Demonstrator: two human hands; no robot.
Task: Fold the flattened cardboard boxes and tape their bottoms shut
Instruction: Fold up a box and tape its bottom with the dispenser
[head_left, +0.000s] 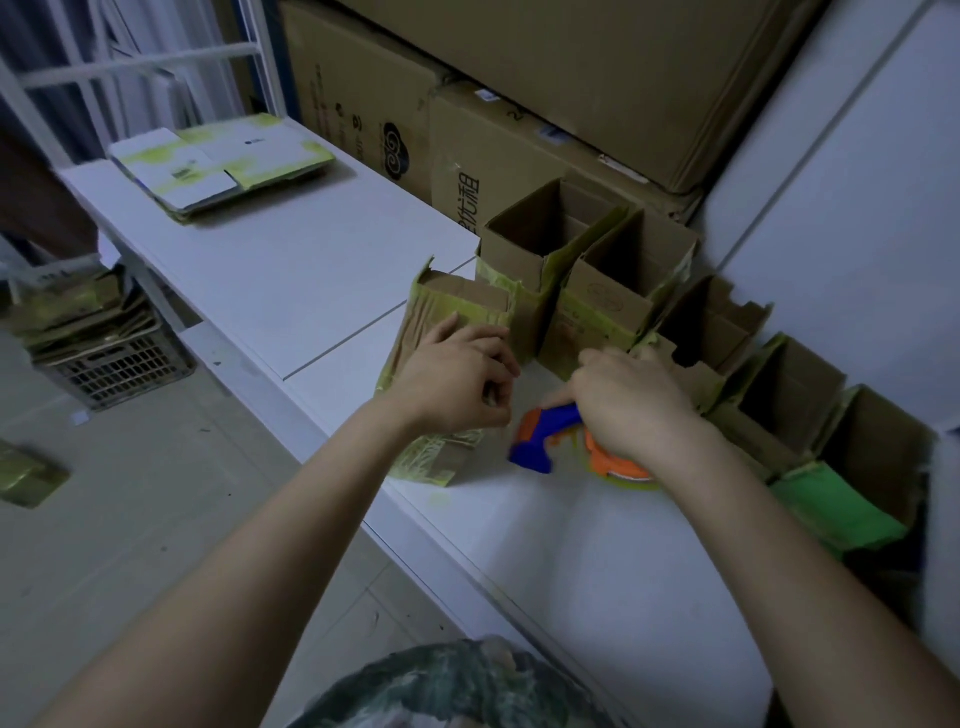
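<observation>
The left hand's (457, 384) fingers (501, 358) are curled tight, thumb tucked in, lying against the edge of a cardboard box (457, 306) that is tipped on its side. Whether they actually grip the box or pinch something small cannot be told. The right hand's (634, 405) fingers (597, 358) are wrapped down over a tape dispenser (545, 431). Its blue and orange handle sticks out from under the palm, and the thumb is tucked beneath it.

The dispenser sits on the white counter (571, 545). The tipped box lies just left of it, banded with yellow-green tape, one end pointing away from the person. Behind and to the right of the dispenser runs a row of folded boxes (623, 280) standing upright with their tops open (five can be counted), each touching the next. At the near right end of that row a bright green sheet (836, 512) leans against the last box.

Well away to the far left of the dispenser, at the back of the counter, lies a stack of flattened boxes (223, 166), white with yellow-green patches. Large brown cartons (519, 156) are piled behind the upright row. On the floor far to the left stands a plastic crate (119, 364) loaded with more flattened cardboard.
</observation>
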